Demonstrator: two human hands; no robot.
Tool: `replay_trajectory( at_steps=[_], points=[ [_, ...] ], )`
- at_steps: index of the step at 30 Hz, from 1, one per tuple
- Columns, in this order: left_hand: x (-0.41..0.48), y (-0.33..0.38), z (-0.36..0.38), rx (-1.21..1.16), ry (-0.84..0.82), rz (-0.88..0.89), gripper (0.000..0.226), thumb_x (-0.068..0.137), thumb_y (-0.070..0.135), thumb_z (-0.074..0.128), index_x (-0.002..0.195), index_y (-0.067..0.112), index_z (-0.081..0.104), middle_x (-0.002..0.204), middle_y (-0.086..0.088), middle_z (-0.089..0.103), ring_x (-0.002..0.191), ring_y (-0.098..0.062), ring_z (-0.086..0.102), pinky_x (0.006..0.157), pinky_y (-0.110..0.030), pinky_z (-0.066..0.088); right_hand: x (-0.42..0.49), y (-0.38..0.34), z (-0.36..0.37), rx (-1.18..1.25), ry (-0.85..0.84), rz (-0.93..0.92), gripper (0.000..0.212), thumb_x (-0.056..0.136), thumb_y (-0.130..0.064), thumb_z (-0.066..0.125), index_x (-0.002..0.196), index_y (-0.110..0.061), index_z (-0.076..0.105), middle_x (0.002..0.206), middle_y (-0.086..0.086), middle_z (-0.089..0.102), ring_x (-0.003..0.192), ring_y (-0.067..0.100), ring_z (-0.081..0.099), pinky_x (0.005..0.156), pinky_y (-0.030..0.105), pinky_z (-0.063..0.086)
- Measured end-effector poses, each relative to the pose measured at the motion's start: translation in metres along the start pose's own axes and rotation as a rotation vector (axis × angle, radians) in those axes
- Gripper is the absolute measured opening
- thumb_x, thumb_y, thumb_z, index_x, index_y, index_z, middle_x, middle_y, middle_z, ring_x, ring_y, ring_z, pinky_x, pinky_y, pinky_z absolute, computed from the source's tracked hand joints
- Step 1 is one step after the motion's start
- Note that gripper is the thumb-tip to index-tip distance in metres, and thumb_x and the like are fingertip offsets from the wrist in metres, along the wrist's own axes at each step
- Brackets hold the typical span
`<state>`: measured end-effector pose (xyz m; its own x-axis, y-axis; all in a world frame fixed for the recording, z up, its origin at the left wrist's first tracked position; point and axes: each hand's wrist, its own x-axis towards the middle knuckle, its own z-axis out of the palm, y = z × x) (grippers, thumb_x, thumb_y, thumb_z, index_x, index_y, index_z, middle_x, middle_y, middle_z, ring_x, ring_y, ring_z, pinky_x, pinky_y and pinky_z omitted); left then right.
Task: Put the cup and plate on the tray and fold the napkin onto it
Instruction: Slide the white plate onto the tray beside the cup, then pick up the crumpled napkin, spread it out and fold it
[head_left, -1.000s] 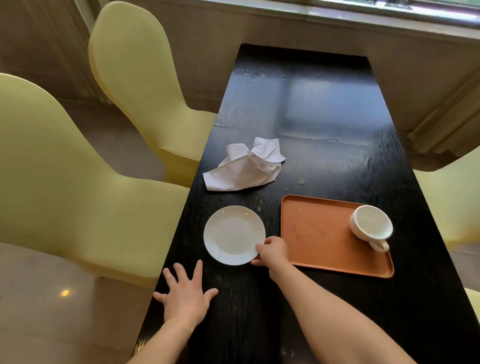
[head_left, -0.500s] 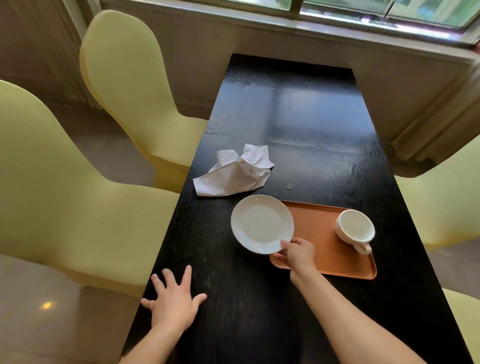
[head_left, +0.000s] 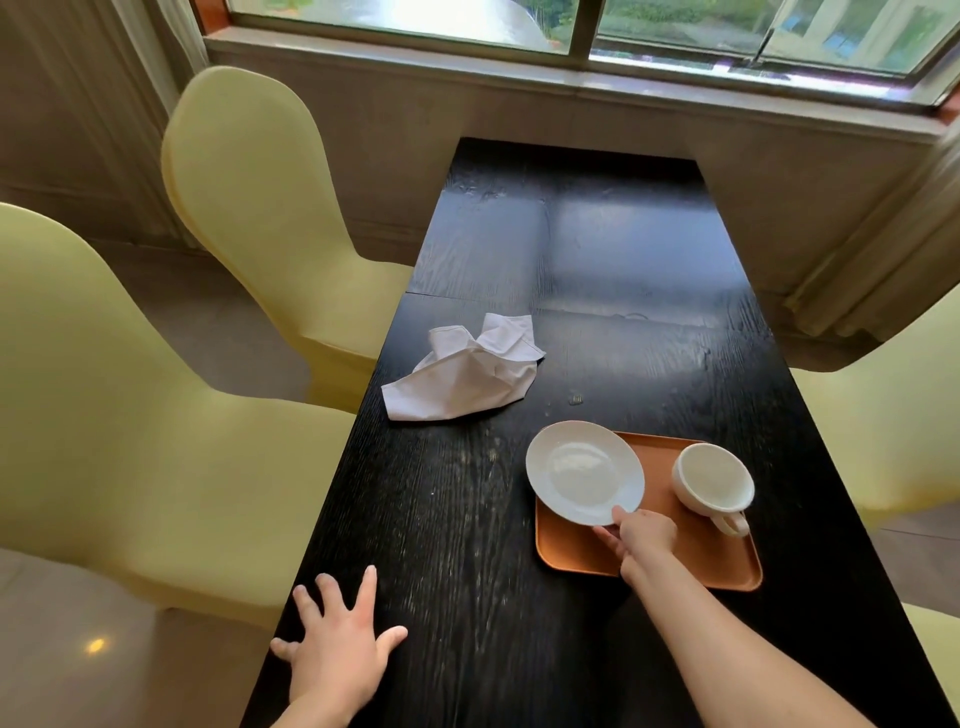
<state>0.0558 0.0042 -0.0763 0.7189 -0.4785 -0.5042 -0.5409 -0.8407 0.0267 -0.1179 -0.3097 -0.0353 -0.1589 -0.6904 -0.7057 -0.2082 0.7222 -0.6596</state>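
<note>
Carrying: round white ceramic plate (head_left: 584, 472), pinched at its near rim by the right hand (head_left: 642, 535), tilted over the left end of the orange rectangular plastic tray (head_left: 675, 558), lower right of frame. White ceramic cup (head_left: 712, 480) sitting on tray. Left hand (head_left: 335, 652) lying open, flat, lower left. Next, likely: lowering plate level beside cup, then fetching crumpled white cloth napkin (head_left: 467, 376), centre frame.

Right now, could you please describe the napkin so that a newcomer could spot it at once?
On the long black table, look beyond the orange tray, toward the left edge by the yellow chairs. The napkin lies there, crumpled, clear of the tray. It is the only soft white thing: the plate and cup are hard and glossy.
</note>
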Motion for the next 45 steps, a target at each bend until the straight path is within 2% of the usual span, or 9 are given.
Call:
replay_trajectory(
  at_steps=[5,10,14,20,26,32,40,43,45],
  points=[
    [0.001,0.000,0.002,0.004,0.001,-0.008,0.088,0.088,0.078,0.035,0.157,0.040,-0.007,0.161,-0.018,-0.002,0.149,-0.046,-0.004,0.107,-0.072,0.034,0.010,-0.001,-0.005,-0.072,0.051,-0.020,0.036,0.098,-0.006,0.064,0.132,0.003,0.055,0.132,0.021,0.063,0.067,0.031,0.072,0.076,0.042,0.065],
    [0.001,0.000,0.001,0.017,0.003,-0.012,0.089,0.087,0.079,0.035,0.156,0.041,-0.007,0.161,-0.018,0.000,0.149,-0.046,-0.003,0.105,-0.073,0.035,0.006,0.001,-0.011,-0.449,0.176,-0.223,0.018,0.096,-0.011,0.058,0.109,0.000,0.062,0.114,0.016,0.070,0.055,0.027,0.072,0.065,0.040,0.066],
    [0.003,0.001,-0.003,0.000,-0.008,-0.012,0.090,0.085,0.080,0.039,0.156,0.042,-0.001,0.159,-0.016,0.003,0.148,-0.046,0.001,0.104,-0.073,0.037,-0.004,0.003,-0.009,-0.511,0.177,-0.313,0.014,0.095,-0.012,0.059,0.110,-0.013,0.058,0.097,0.005,0.065,0.056,0.023,0.073,0.063,0.038,0.064],
    [0.010,0.004,-0.020,-0.058,-0.036,0.018,0.093,0.079,0.073,0.061,0.152,0.038,0.016,0.158,-0.015,0.007,0.148,-0.042,0.005,0.103,-0.070,0.041,-0.016,0.001,0.017,-0.592,-0.007,-0.426,0.010,0.096,-0.015,0.063,0.106,-0.018,0.062,0.101,0.005,0.066,0.067,0.020,0.070,0.048,0.023,0.049],
    [0.033,0.018,-0.038,-0.138,-0.029,0.126,0.099,0.078,0.060,0.069,0.153,0.054,0.004,0.166,-0.008,-0.011,0.153,-0.038,-0.009,0.107,-0.070,0.036,-0.020,-0.005,0.052,-0.597,-0.167,-0.483,0.014,0.095,-0.011,0.062,0.107,-0.016,0.066,0.101,0.005,0.068,0.079,0.029,0.073,0.077,0.044,0.065],
    [0.059,0.037,-0.056,-0.138,-0.050,0.054,0.096,0.080,0.072,0.062,0.153,0.054,0.002,0.167,-0.013,-0.011,0.151,-0.045,-0.006,0.103,-0.077,0.035,-0.026,-0.030,0.102,-0.537,-0.299,-0.527,0.014,0.092,-0.009,0.061,0.104,-0.015,0.063,0.095,0.010,0.070,0.067,0.023,0.069,0.078,0.050,0.065],
    [0.066,0.047,-0.050,-0.113,-0.057,0.015,0.095,0.085,0.068,0.060,0.152,0.054,-0.005,0.166,-0.015,-0.016,0.150,-0.048,-0.010,0.105,-0.076,0.034,-0.023,-0.070,0.183,-0.814,-0.381,-0.896,0.073,0.090,-0.014,0.064,0.155,-0.021,0.031,0.160,0.005,0.033,0.139,0.032,0.045,0.107,0.045,0.044],
    [0.069,0.048,-0.049,-0.115,-0.067,0.013,0.095,0.085,0.069,0.060,0.151,0.056,-0.007,0.166,-0.014,-0.019,0.150,-0.047,-0.012,0.105,-0.075,0.034,-0.015,-0.080,0.208,-0.919,-0.392,-0.947,0.093,0.092,-0.015,0.064,0.163,-0.028,0.005,0.172,-0.002,0.005,0.152,0.024,0.026,0.111,0.044,0.040],
    [0.071,0.048,-0.048,-0.104,-0.068,0.015,0.096,0.084,0.069,0.059,0.151,0.056,-0.009,0.166,-0.014,-0.020,0.150,-0.047,-0.012,0.106,-0.075,0.033,-0.011,-0.086,0.220,-0.893,-0.425,-0.972,0.097,0.091,-0.015,0.067,0.162,-0.035,0.003,0.172,-0.004,0.010,0.153,0.022,0.026,0.115,0.045,0.035]
  ],
)
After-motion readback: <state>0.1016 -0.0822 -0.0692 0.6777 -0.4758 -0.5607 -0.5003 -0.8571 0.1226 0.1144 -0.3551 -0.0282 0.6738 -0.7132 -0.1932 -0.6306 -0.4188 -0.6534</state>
